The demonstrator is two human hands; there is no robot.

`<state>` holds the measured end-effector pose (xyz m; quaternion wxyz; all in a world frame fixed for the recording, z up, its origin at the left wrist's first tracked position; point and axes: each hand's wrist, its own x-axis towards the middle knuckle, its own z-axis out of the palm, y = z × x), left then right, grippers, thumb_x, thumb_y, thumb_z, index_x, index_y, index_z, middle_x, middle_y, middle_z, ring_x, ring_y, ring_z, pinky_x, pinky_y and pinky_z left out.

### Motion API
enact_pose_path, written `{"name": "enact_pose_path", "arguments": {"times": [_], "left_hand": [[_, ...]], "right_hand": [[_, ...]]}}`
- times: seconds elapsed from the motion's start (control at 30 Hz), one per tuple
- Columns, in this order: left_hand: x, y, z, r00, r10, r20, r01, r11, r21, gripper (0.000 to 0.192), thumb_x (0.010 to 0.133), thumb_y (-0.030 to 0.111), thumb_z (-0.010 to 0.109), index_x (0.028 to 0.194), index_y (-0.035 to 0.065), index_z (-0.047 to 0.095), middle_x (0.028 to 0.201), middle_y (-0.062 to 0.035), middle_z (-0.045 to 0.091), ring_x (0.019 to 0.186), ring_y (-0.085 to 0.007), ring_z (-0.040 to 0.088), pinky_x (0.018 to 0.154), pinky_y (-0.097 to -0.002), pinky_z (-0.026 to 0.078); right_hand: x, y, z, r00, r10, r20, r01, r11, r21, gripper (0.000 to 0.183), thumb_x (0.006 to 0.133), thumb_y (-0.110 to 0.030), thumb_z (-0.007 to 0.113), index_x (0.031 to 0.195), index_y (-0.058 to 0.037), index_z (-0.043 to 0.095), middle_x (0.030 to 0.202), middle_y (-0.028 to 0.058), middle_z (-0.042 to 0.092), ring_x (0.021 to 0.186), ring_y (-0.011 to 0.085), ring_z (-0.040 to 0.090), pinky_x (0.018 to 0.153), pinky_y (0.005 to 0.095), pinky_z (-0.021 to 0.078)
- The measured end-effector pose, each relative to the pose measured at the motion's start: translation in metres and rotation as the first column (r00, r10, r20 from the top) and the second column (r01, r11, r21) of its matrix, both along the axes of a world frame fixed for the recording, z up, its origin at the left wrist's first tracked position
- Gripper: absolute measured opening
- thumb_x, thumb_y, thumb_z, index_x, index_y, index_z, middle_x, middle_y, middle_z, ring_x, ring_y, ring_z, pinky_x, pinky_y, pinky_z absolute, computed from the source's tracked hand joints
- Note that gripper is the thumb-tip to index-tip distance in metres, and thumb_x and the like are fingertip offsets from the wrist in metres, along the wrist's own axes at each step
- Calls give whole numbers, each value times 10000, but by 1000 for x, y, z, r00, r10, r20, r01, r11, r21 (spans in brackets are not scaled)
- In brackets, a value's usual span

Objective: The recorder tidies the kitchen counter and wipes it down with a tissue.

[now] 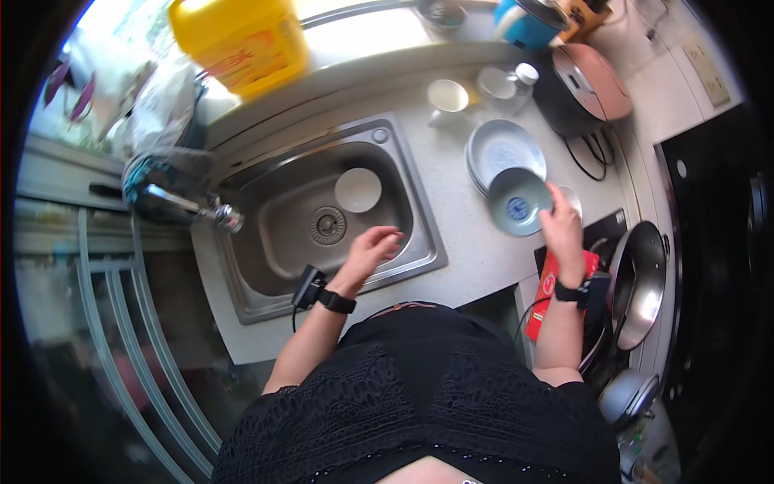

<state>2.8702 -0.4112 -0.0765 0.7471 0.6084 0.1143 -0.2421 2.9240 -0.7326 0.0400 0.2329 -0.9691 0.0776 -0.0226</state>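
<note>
My right hand holds a grey-green bowl with a blue emblem inside by its right rim. The bowl overlaps the near edge of a stack of pale blue-white plates on the counter. Beside my right fingers, a small white dish is partly hidden. My left hand hovers over the near right part of the stainless steel sink, fingers loosely bent and holding nothing. Inside the sink, a white bowl lies to the right of the drain strainer.
A chrome faucet reaches over the sink's left side. Behind the plates stand a white mug, a glass jar and a pink rice cooker. A yellow jug is on the sill. At right are a red box and a wok.
</note>
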Motion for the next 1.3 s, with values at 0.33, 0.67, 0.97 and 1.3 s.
{"name": "enact_pose_path", "arguments": {"times": [0.33, 0.67, 0.97, 1.3], "left_hand": [[-64, 3, 23, 879, 469, -92, -477, 851, -221, 588, 820, 124, 579, 1296, 87, 237, 1160, -111, 449, 1013, -202, 514, 778, -331, 494], [-92, 66, 25, 866, 348, -360, -500, 562, -660, 379, 790, 143, 438, 1147, 14, 455, 1088, -156, 536, 962, -260, 556, 848, -414, 463], [-96, 44, 15, 892, -114, -438, -427, 114, -897, 486, 844, 448, 368, 1102, 63, 512, 972, -135, 558, 768, -274, 540, 665, -335, 505], [-79, 48, 15, 866, -76, -494, -440, 351, -827, 452, 862, 412, 384, 1071, 37, 524, 963, -158, 579, 752, -305, 570, 622, -351, 522]], "right_hand": [[-42, 171, -32, 825, 564, 16, -561, 817, 129, 278, 767, -223, 509, 920, 2, 567, 627, 216, 570, 628, 380, 574, 611, 439, 467], [-74, 230, -29, 572, 760, 309, -817, 496, 294, 841, 698, -340, 687, 1330, -25, 229, 1249, 296, 338, 1131, 421, 393, 937, 406, 361], [-68, 248, -5, 599, 767, 231, -777, 626, -61, 693, 678, -505, 624, 1211, -95, 457, 995, 195, 474, 939, 327, 469, 791, 404, 411], [-58, 235, -15, 662, 714, 228, -738, 674, 31, 597, 732, -455, 604, 1195, -96, 485, 1046, 225, 474, 959, 361, 488, 800, 426, 413]]}}
